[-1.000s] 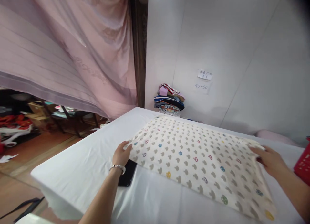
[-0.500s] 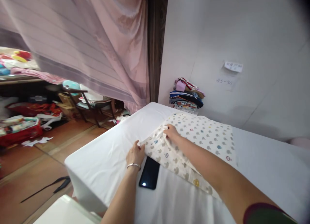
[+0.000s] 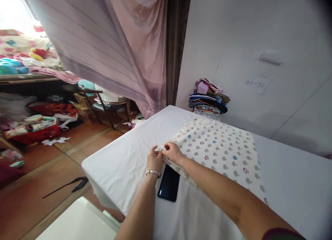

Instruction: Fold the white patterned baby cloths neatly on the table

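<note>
A cream cloth with small coloured prints lies folded on a table covered in white sheet. My left hand, with a bracelet on the wrist, and my right hand meet at the cloth's near left corner. Both pinch the fabric edge there with fingers closed. A black phone lies on the sheet just below my hands, partly under the cloth's edge.
A stack of folded clothes sits at the table's far side against the white wall. Pink curtains hang to the left. Beyond them are a chair, toys and clutter on a wooden floor. A white surface is at bottom left.
My right hand swept from the cloth's right end over to the left, folding the cloth in half, and now meets my left hand at the corner. The view turned left.
</note>
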Demonstrator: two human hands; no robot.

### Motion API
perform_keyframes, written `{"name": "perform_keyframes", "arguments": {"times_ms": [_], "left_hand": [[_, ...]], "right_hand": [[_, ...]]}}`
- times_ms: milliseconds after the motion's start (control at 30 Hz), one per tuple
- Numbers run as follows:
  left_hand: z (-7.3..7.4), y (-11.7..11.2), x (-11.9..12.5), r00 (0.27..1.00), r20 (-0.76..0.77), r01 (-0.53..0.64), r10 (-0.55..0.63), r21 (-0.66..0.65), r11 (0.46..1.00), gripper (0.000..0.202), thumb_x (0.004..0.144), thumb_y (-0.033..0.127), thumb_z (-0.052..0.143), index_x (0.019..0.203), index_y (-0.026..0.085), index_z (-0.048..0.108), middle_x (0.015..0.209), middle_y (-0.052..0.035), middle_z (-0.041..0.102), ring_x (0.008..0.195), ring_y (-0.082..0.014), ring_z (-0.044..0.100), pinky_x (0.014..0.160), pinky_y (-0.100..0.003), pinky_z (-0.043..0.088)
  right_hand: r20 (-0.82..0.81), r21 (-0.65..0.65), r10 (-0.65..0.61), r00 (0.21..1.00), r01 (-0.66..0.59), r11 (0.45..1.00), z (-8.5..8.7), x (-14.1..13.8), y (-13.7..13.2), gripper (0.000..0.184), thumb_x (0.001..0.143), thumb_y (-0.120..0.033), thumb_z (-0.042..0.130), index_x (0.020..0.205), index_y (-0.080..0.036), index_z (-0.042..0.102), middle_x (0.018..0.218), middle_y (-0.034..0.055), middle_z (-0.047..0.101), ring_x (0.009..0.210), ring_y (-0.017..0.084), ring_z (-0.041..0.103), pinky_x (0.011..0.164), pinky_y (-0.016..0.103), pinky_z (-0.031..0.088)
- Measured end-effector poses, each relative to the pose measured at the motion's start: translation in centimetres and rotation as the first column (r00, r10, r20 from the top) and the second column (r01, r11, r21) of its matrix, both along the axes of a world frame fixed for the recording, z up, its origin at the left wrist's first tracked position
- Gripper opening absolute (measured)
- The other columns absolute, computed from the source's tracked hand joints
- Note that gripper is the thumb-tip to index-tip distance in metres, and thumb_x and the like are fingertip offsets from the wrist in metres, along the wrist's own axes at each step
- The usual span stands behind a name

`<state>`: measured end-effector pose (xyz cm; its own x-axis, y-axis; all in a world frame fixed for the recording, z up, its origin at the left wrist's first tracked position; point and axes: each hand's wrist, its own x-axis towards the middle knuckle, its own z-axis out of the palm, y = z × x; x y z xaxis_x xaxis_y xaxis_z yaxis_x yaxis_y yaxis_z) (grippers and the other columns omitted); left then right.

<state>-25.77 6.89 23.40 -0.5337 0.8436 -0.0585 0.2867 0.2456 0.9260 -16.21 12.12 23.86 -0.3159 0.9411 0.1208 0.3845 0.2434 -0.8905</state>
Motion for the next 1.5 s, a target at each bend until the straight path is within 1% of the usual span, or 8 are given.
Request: {"name": "perform_keyframes", "arguments": {"times_ms": [133,500,733,867,1000,1167,1267,1500], "left_hand": [[-0.7,0.3,-0.1,0.991,0.131,-0.036,0.032,0.033,0.999,0.04,0.077,0.019,0.052,0.116,0.015,0.049,0.075,-0.0012,0.062,0.048,-0.0065,0.053,0.046,-0.018,0.045],[-1.0,0.2,-0.4,0.998,0.06,-0.026,0.022,0.054,0.998,0.041,0.078,0.024,0.05,0.118,0.014,0.048,0.075,-0.0034,0.065,0.058,-0.0104,0.06,0.052,-0.02,0.048],[-0.5,0.0,-0.4,0.998,-0.057,0.011,-0.011,0.009,1.0,0.048,0.074,0.034,0.058,0.116,0.013,0.051,0.077,-0.0058,0.066,0.066,-0.0154,0.062,0.061,-0.025,0.048],[0.3,-0.2,0.1,1.0,0.019,-0.017,0.017,0.014,1.0,0.038,0.076,0.024,0.055,0.113,0.013,0.052,0.071,-0.0026,0.064,0.049,-0.0102,0.056,0.052,-0.022,0.046],[0.6,0.1,0.2,0.996,0.055,-0.076,0.076,0.0,0.997,0.039,0.074,0.026,0.057,0.111,0.014,0.054,0.068,-0.0006,0.063,0.043,-0.008,0.053,0.048,-0.02,0.045],[0.2,0.8,0.0,0.987,0.109,-0.119,0.115,0.033,0.992,0.045,0.067,0.027,0.062,0.11,0.014,0.056,0.066,0.0009,0.061,0.043,-0.0073,0.052,0.045,-0.019,0.044],[0.3,1.0,0.2,0.977,0.17,-0.143,0.13,0.063,0.988,0.048,0.064,0.027,0.064,0.109,0.014,0.056,0.063,0.0025,0.058,0.043,-0.0069,0.051,0.044,-0.018,0.044],[0.2,0.7,0.5,0.974,0.186,-0.152,0.132,0.095,0.984,0.046,0.064,0.025,0.065,0.109,0.014,0.055,0.061,0.0041,0.055,0.042,-0.0062,0.05,0.04,-0.016,0.043]], "right_hand": [[0.005,-0.012,-0.015,1.0,0.015,1.0,-0.7,-0.6,-0.1,0.014,0.059,-0.011,0.056,0.071,-0.017,0.062,0.066,-0.0023,0.063,0.064,0.012,0.056,0.062,0.021,0.042],[-0.036,-0.004,-0.01,0.999,0.01,1.0,-1.3,-1.3,-0.6,0.033,0.067,-0.012,0.052,0.096,-0.019,0.065,0.085,0.001,0.068,0.077,0.014,0.061,0.076,0.026,0.047],[-0.05,0.026,0.164,0.985,-0.162,0.986,-0.9,0.9,-3.3,0.069,0.067,-0.007,0.045,0.135,-0.02,0.036,0.116,0.0037,0.06,0.105,0.016,0.055,0.092,0.03,0.043],[0.237,0.238,0.164,0.957,-0.221,0.946,-0.6,5.1,-6.7,0.063,0.069,-0.01,0.048,0.131,-0.02,0.04,0.121,0.0072,0.056,0.111,0.02,0.05,0.096,0.035,0.038],[0.461,0.362,0.067,0.885,-0.256,0.896,-0.7,12.6,-10.8,0.058,0.072,-0.01,0.044,0.129,-0.02,0.041,0.127,0.0076,0.049,0.117,0.021,0.042,0.099,0.04,0.031],[0.612,0.28,-0.174,0.772,-0.006,0.96,-1.8,23.4,-16.9,0.05,0.078,-0.017,0.042,0.128,-0.021,0.043,0.128,0.0073,0.049,0.118,0.021,0.041,0.1,0.042,0.029],[0.647,0.281,-0.321,0.691,0.175,0.944,-2.6,28.2,-20.1,0.043,0.082,-0.024,0.042,0.125,-0.023,0.047,0.126,0.0071,0.051,0.117,0.022,0.043,0.1,0.044,0.028],[0.634,0.316,-0.499,0.591,0.391,0.864,-3.5,31.6,-22.5,0.043,0.08,-0.022,0.044,0.123,-0.021,0.047,0.123,0.0097,0.05,0.112,0.024,0.045,0.092,0.04,0.036]]}}
